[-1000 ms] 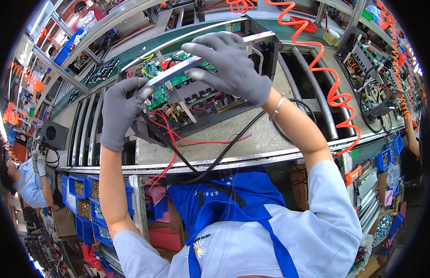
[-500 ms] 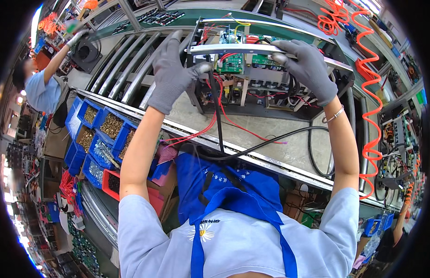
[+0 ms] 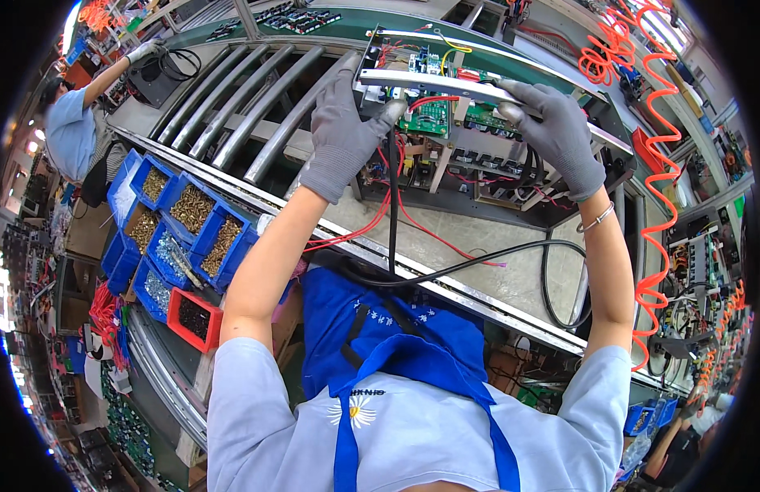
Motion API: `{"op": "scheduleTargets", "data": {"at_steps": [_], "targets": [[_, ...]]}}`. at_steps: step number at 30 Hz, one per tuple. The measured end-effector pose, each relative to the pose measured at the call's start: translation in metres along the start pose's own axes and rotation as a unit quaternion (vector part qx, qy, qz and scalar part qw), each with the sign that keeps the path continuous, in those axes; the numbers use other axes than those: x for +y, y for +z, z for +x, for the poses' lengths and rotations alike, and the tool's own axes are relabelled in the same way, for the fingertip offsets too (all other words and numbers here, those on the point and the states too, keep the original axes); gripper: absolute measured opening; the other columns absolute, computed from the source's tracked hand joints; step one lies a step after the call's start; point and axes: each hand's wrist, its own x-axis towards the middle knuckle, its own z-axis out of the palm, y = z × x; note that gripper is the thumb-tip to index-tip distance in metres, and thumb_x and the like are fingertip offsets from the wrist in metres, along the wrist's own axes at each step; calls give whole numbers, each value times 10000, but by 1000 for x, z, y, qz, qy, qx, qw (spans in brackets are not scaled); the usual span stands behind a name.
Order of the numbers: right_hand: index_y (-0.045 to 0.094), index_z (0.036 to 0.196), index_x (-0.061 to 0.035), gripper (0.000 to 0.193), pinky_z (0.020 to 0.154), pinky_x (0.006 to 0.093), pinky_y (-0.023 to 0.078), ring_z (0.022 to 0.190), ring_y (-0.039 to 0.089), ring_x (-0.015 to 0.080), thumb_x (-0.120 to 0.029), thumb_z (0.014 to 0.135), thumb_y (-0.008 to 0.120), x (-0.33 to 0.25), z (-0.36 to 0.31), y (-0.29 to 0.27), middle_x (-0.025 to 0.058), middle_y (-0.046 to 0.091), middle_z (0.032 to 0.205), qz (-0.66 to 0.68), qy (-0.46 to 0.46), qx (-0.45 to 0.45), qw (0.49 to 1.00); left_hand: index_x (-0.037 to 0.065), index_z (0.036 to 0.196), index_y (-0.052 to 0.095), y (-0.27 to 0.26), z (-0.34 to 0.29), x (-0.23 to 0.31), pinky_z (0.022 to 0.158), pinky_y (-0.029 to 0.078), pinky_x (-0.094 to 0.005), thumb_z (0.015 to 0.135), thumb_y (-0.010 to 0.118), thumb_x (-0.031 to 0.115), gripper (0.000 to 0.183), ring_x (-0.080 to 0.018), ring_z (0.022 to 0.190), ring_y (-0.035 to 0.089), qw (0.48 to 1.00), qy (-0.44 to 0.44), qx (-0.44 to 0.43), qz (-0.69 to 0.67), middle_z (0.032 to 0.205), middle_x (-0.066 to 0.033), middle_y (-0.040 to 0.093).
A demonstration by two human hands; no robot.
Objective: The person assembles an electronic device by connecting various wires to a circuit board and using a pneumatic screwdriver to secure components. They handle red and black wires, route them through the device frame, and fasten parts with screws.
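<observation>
An open metal chassis [image 3: 478, 209] stands on the bench in front of me, packed with green circuit boards [image 3: 429, 119], components and wires. A silver metal bar [image 3: 433, 79] runs across its near upper edge. At the chassis's left end, my left hand [image 3: 341, 135], in a grey glove, is closed round the edge, thumb on the near side below the bar. My right hand [image 3: 556, 135], also gloved, grips the bar toward its right part; some fingertips are hidden behind it. A thick black cable [image 3: 392, 205] and thin red wires [image 3: 421, 225] hang from the chassis onto the bench.
Metal rollers [image 3: 269, 115] lie left of the chassis. Blue bins [image 3: 191, 209] of screws and a red bin [image 3: 193, 320] stand by my left forearm. An orange coiled hose [image 3: 655, 180] hangs at right. A co-worker [image 3: 71, 131] reaches over the line at far left.
The view has shifted slightly, so chassis and hands appear farther right. My left forearm has moved right, uncovering more of the bins. Both hands keep hold of the chassis.
</observation>
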Motion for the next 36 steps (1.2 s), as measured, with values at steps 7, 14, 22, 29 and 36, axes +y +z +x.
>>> {"op": "scheduleTargets", "data": {"at_steps": [7, 14, 22, 29, 36], "targets": [[680, 1226, -253, 376, 865, 377, 434, 990, 602, 256, -349, 862, 670, 4, 5, 9, 46, 632, 1133, -36, -134, 94, 986, 74, 1412, 438, 4, -2, -4, 944, 474, -429, 721, 787, 551, 909, -353, 1105, 594, 998, 41, 38, -13, 1184, -211, 608], [631, 1270, -89, 378, 934, 367, 439, 1070, 580, 287, -226, 920, 590, 10, 5, 1, 137, 607, 1169, -12, -137, 11, 991, 63, 1417, 408, -30, -58, -31, 1029, 384, -476, 779, 668, 623, 888, -396, 1182, 505, 994, 43, 45, 92, 1276, -201, 536], [497, 1421, -130, 546, 1035, 429, 378, 1255, 488, 314, -352, 932, 597, -18, -7, -17, 154, 521, 1383, -107, -128, 127, 978, 121, 1180, 656, -175, -85, -160, 891, 523, -422, 862, 563, 201, 340, -351, 1004, 657, 935, -168, -142, 279, 1112, -162, 678], [520, 1382, -44, 593, 1082, 430, 349, 1278, 483, 316, -252, 853, 688, -102, -75, -1, 160, 519, 1385, 51, -106, 152, 981, 143, 1134, 684, -214, -106, -269, 896, 506, -415, 767, 628, 110, 373, -340, 1057, 639, 805, -212, -358, 422, 1095, -146, 687], [524, 1359, -11, 517, 1078, 416, 360, 1275, 486, 322, -219, 899, 638, -98, -162, 21, 178, 508, 1379, 96, 103, 99, 985, 65, 1021, 713, -242, -96, -314, 797, 538, -374, 741, 711, 103, 282, -291, 876, 682, 859, -178, -364, 315, 937, -127, 710]]}}
